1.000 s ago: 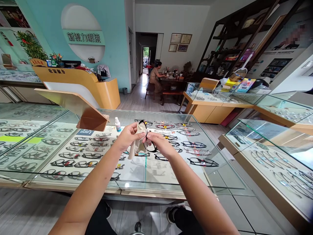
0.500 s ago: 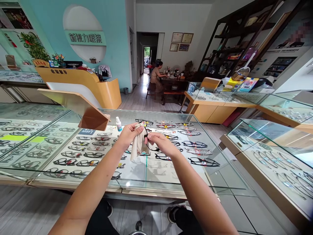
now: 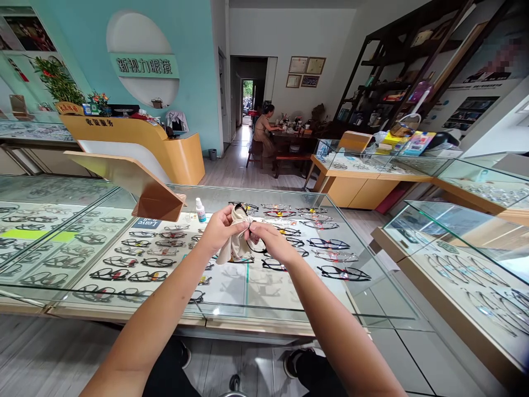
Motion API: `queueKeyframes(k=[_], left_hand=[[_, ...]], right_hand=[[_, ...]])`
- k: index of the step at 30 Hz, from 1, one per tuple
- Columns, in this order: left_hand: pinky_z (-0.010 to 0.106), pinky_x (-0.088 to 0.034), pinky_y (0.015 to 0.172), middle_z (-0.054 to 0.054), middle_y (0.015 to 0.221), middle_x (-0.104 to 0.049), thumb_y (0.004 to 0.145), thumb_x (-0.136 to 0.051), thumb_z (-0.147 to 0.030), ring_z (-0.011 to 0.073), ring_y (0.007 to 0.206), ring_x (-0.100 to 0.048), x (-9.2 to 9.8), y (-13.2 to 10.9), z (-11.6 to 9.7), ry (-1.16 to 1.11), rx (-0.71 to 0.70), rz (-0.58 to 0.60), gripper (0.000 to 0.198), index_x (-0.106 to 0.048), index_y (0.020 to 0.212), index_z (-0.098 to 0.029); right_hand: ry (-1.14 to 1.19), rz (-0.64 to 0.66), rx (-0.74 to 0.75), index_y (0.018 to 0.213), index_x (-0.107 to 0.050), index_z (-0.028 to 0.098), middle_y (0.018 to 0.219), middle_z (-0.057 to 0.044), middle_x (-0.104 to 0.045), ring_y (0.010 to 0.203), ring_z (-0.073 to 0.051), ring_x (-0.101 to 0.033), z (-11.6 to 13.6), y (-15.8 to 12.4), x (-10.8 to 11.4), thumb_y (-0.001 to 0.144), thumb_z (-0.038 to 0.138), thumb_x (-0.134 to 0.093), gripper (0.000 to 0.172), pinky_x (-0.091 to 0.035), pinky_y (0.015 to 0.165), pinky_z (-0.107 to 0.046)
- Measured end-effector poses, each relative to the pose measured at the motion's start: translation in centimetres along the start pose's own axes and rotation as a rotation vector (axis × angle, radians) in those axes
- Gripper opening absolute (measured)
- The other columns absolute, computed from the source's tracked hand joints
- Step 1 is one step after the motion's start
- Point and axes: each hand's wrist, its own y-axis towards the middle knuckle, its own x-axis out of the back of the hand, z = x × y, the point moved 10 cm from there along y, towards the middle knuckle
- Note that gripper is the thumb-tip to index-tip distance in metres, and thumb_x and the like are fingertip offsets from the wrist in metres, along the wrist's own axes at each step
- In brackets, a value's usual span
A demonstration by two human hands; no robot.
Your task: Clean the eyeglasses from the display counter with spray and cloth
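- Fingers of the left hand bent and closed, thumb over the beige cloth; cloth gathered in the grip, loose folds hanging toward 6 and 7 o'clock.
- Fingers of the right hand drawn together in a pinch on the black-framed glasses; next to no gap between thumb and forefinger. Exact part gripped too small to tell.
- Clock read from the wearer's seat, 12 straight ahead, hub at the hands.
- Black-framed glasses at the hub, between the two hands, partly wrapped by the cloth. Visible rim lies just under the right fingertips, pointing about 4 o'clock. Long axis appears to slant from 10–11 to 4–5; far end covered. Dark curve above the cloth: cannot tell whether it belongs to this pair.
- Beige cloth: long axis roughly 12 to 6, lower edge spread wide.
- Both hands above the glass display case; rows of spectacles inside, one dark row running off toward 3.
- White bottle upright at 10 o'clock, near the left hand.
- Wooden stand also at 10, farther out, tilted.
- Seated person at 12, well apart, beside a dark table.
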Motion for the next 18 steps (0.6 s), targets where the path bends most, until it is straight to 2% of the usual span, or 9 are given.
queueKeyframes(k=[2,4,6,8,11,14,18], left_hand=[[0.023,-0.049,0.055,-0.003,0.065,-0.07,0.065,-0.103,-0.053,0.014,0.055,-0.064,0.5,0.0,0.2,0.021,-0.005,-0.065,0.058,-0.061,0.087,-0.019],[0.023,-0.046,0.051,-0.003,0.061,-0.068,0.074,-0.095,-0.064,0.0135,0.05,-0.061,1.0,0.0,0.4,0.038,-0.009,-0.104,0.057,-0.061,0.086,-0.02],[0.025,-0.047,0.051,-0.001,0.063,-0.07,0.081,-0.087,-0.071,0.0146,0.05,-0.062,1.2,0.2,0.5,0.04,0.004,-0.083,0.058,-0.063,0.087,-0.019],[0.027,-0.052,0.056,0.002,0.067,-0.073,0.083,-0.084,-0.074,0.0166,0.056,-0.066,1.1,0.3,0.8,0.029,0.041,-0.012,0.059,-0.065,0.089,-0.018],[0.028,-0.057,0.064,0.004,0.079,-0.077,0.081,-0.089,-0.069,0.018,0.066,-0.071,0.8,0.3,0.8,-0.001,0.088,0.087,0.059,-0.067,0.097,-0.017],[0.026,-0.058,0.069,0.004,0.088,-0.079,0.079,-0.096,-0.056,0.0175,0.074,-0.073,0.3,0.1,0.3,-0.019,0.065,0.135,0.056,-0.067,0.107,-0.017],[0.026,-0.057,0.068,0.001,0.074,-0.076,0.078,-0.098,-0.048,0.0173,0.069,-0.071,-0.8,0.0,0.1,-0.025,0.003,0.135,0.052,-0.061,0.102,-0.019]], right_hand=[[-0.011,0.024,-0.004,0.082,-0.071,0.021,0.078,-0.002,-0.058,0.077,-0.019,-0.048,-0.2,0.0,-0.4,0.102,0.054,-0.057,0.041,-0.04,0.078,-0.034],[-0.017,0.042,-0.011,0.083,-0.071,0.021,0.079,-0.002,-0.058,0.078,-0.019,-0.048,-0.3,-0.1,-0.6,0.103,0.053,-0.055,0.041,-0.04,0.079,-0.034],[-0.017,0.041,-0.018,0.083,-0.071,0.021,0.08,-0.002,-0.059,0.078,-0.019,-0.048,-0.3,-0.1,-0.6,0.103,0.054,-0.055,0.042,-0.04,0.079,-0.034],[-0.02,0.021,-0.017,0.081,-0.071,0.021,0.08,-0.002,-0.059,0.078,-0.019,-0.047,-0.1,-0.1,-0.2,0.102,0.053,-0.056,0.041,-0.04,0.08,-0.034],[-0.019,-0.016,-0.006,0.078,-0.071,0.021,0.079,-0.002,-0.058,0.078,-0.019,-0.047,0.3,-0.1,0.5,0.101,0.05,-0.056,0.04,-0.04,0.08,-0.034],[0.001,-0.025,0.007,0.078,-0.071,0.02,0.076,-0.002,-0.056,0.077,-0.019,-0.047,0.5,-0.1,0.8,0.1,0.05,-0.056,0.04,-0.039,0.078,-0.034],[-0.02,-0.023,0.011,0.08,-0.07,0.02,0.075,-0.001,-0.054,0.076,-0.019,-0.046,0.1,0.0,0.4,0.1,0.051,-0.056,0.039,-0.038,0.076,-0.034]])
